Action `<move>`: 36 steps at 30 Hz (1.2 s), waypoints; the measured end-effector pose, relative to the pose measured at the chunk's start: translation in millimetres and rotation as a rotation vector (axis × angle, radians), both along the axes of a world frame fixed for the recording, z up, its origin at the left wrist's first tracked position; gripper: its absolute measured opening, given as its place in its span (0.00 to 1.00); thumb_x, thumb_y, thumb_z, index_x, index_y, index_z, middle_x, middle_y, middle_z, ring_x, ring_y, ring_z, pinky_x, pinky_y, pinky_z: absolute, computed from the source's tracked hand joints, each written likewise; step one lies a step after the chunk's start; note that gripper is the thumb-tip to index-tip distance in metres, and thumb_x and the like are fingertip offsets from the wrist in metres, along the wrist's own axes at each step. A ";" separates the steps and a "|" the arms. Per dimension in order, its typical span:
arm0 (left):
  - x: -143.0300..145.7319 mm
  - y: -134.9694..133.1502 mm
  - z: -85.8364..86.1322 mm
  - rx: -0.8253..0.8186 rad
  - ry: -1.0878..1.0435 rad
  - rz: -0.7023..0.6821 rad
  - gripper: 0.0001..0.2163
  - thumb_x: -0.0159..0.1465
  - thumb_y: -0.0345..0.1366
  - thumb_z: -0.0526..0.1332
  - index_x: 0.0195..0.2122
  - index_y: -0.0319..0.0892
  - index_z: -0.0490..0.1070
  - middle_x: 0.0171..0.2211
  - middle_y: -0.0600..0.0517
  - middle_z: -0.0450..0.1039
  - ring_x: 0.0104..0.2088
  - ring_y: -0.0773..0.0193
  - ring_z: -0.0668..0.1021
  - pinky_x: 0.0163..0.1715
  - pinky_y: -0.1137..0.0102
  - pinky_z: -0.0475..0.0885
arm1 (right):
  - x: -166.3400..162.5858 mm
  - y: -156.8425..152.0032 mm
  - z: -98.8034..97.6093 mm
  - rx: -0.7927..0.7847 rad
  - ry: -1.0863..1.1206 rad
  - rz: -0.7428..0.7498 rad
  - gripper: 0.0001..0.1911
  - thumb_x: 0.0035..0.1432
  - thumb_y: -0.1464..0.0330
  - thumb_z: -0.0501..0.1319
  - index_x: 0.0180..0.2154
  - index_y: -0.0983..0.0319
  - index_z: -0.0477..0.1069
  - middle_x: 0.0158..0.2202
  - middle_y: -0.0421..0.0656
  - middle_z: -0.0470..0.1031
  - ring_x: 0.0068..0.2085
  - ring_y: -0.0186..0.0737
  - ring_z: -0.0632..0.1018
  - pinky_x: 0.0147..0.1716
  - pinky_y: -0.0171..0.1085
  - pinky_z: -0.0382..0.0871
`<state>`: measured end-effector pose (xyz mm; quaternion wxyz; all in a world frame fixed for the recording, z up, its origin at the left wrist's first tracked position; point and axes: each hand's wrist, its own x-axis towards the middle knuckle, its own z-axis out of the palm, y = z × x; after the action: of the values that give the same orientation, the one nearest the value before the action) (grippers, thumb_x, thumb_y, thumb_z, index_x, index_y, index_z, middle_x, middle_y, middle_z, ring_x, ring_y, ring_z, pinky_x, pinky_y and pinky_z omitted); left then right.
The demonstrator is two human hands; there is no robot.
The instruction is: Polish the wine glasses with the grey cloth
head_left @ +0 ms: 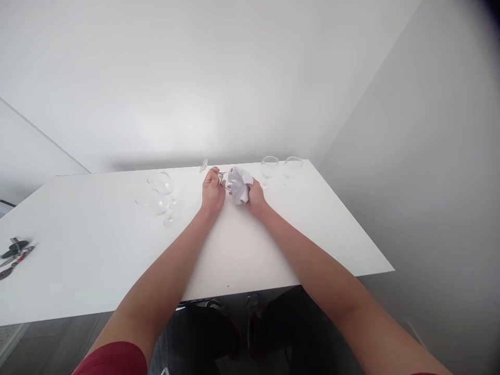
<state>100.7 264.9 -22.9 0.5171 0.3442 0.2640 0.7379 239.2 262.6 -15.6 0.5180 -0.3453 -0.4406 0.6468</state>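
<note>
My left hand (213, 191) is closed around the stem of a wine glass (226, 179), which lies sideways in the air with its foot pointing left. At the bowl end, my right hand (257, 197) grips a pale grey cloth (241, 186) that is bunched at the glass's mouth. The cloth hides part of the bowl, and some of it shows through the glass. Both hands are held over the far part of the white table (242, 245).
Two wine glasses (269, 167) stand upright at the table's back right. Left of my hands are more clear glasses (160, 183), close together. Some dark-handled utensils (16, 252) lie at the far left. A white wall (195, 78) rises behind the table; another wall (437, 156) bounds the right side.
</note>
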 end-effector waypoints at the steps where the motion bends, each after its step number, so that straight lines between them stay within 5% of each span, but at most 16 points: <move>1: -0.3 0.8 -0.4 0.008 -0.011 0.027 0.11 0.65 0.43 0.70 0.35 0.44 0.71 0.28 0.57 0.65 0.26 0.72 0.69 0.26 0.77 0.67 | -0.6 -2.1 0.5 0.155 -0.044 -0.054 0.15 0.65 0.64 0.53 0.48 0.56 0.75 0.47 0.43 0.80 0.49 0.43 0.80 0.52 0.46 0.77; 4: 1.0 -0.3 0.3 0.012 -0.006 0.019 0.10 0.65 0.42 0.69 0.34 0.44 0.72 0.31 0.55 0.67 0.30 0.71 0.71 0.31 0.76 0.70 | -0.6 -7.8 3.7 0.516 -0.216 -0.128 0.16 0.63 0.62 0.58 0.49 0.54 0.77 0.59 0.43 0.73 0.60 0.44 0.73 0.64 0.46 0.67; 6: 3.0 -2.7 1.5 0.006 0.021 -0.012 0.11 0.65 0.45 0.69 0.34 0.44 0.73 0.31 0.54 0.68 0.32 0.69 0.72 0.32 0.74 0.71 | -0.5 -8.8 4.8 0.550 -0.294 -0.146 0.17 0.61 0.60 0.61 0.50 0.54 0.77 0.59 0.45 0.72 0.60 0.44 0.73 0.63 0.45 0.67; 10: 6.5 -5.9 2.7 0.044 0.082 -0.043 0.14 0.63 0.47 0.70 0.32 0.42 0.74 0.32 0.52 0.69 0.29 0.68 0.70 0.26 0.73 0.68 | -0.7 -2.5 0.7 0.136 -0.153 0.010 0.16 0.64 0.56 0.57 0.48 0.55 0.75 0.45 0.43 0.79 0.42 0.42 0.81 0.40 0.41 0.80; 13: 6.6 -4.3 1.6 0.032 0.071 -0.021 0.13 0.63 0.46 0.71 0.31 0.42 0.74 0.30 0.53 0.69 0.26 0.69 0.68 0.23 0.73 0.67 | -0.3 3.2 -4.0 -0.174 0.001 0.137 0.14 0.63 0.60 0.55 0.44 0.59 0.73 0.34 0.43 0.78 0.31 0.41 0.80 0.27 0.39 0.79; 16: 4.6 -1.0 0.2 -0.018 0.026 0.042 0.11 0.65 0.43 0.69 0.31 0.41 0.74 0.28 0.55 0.67 0.24 0.71 0.67 0.25 0.73 0.68 | -0.3 3.3 -5.0 -0.115 0.012 0.069 0.13 0.60 0.64 0.57 0.44 0.59 0.74 0.37 0.43 0.79 0.35 0.41 0.81 0.33 0.40 0.80; 20: 2.7 0.9 0.3 -0.021 -0.027 0.112 0.10 0.67 0.40 0.68 0.31 0.41 0.75 0.28 0.54 0.67 0.27 0.72 0.69 0.31 0.75 0.69 | -1.1 -3.6 0.0 0.329 -0.100 -0.096 0.15 0.61 0.64 0.57 0.46 0.55 0.77 0.54 0.42 0.77 0.55 0.41 0.77 0.57 0.43 0.73; 23: 3.7 -1.3 2.7 -0.013 -0.010 0.112 0.11 0.67 0.42 0.67 0.32 0.41 0.75 0.29 0.54 0.68 0.31 0.70 0.71 0.34 0.74 0.70 | -1.8 -6.7 3.0 0.524 -0.236 -0.146 0.16 0.60 0.63 0.60 0.50 0.54 0.77 0.60 0.43 0.70 0.62 0.43 0.71 0.65 0.44 0.64; 25: 5.3 -3.2 4.5 0.010 0.012 0.088 0.13 0.66 0.43 0.68 0.30 0.40 0.74 0.30 0.53 0.68 0.31 0.70 0.71 0.34 0.74 0.70 | -2.0 -5.4 2.3 0.435 -0.266 -0.118 0.18 0.60 0.59 0.62 0.52 0.53 0.76 0.57 0.45 0.72 0.58 0.45 0.75 0.60 0.46 0.71; 30: 5.7 -2.9 3.6 0.025 0.040 0.023 0.13 0.64 0.46 0.68 0.31 0.41 0.75 0.27 0.54 0.65 0.27 0.70 0.68 0.28 0.73 0.67 | -1.5 3.1 -4.8 -0.130 0.016 0.126 0.20 0.65 0.51 0.56 0.46 0.58 0.74 0.40 0.46 0.79 0.38 0.46 0.82 0.33 0.45 0.80; 32: 3.5 -0.7 1.6 0.015 0.020 0.074 0.12 0.65 0.44 0.68 0.32 0.42 0.75 0.27 0.55 0.65 0.27 0.70 0.68 0.30 0.74 0.68 | -1.7 3.3 -5.4 -0.115 0.083 0.098 0.18 0.64 0.54 0.57 0.45 0.58 0.74 0.40 0.45 0.80 0.39 0.45 0.82 0.35 0.44 0.81; 36: 0.0 1.6 -0.7 -0.004 -0.038 0.143 0.09 0.66 0.42 0.68 0.34 0.42 0.77 0.31 0.54 0.67 0.31 0.72 0.70 0.36 0.76 0.71 | -1.1 -3.9 0.8 0.268 0.001 -0.099 0.16 0.65 0.58 0.57 0.49 0.55 0.76 0.53 0.42 0.78 0.55 0.42 0.77 0.57 0.43 0.73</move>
<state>100.7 266.5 -23.6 0.4687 0.3096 0.2793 0.7788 238.1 258.6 -14.7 0.5912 -0.2940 -0.5050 0.5559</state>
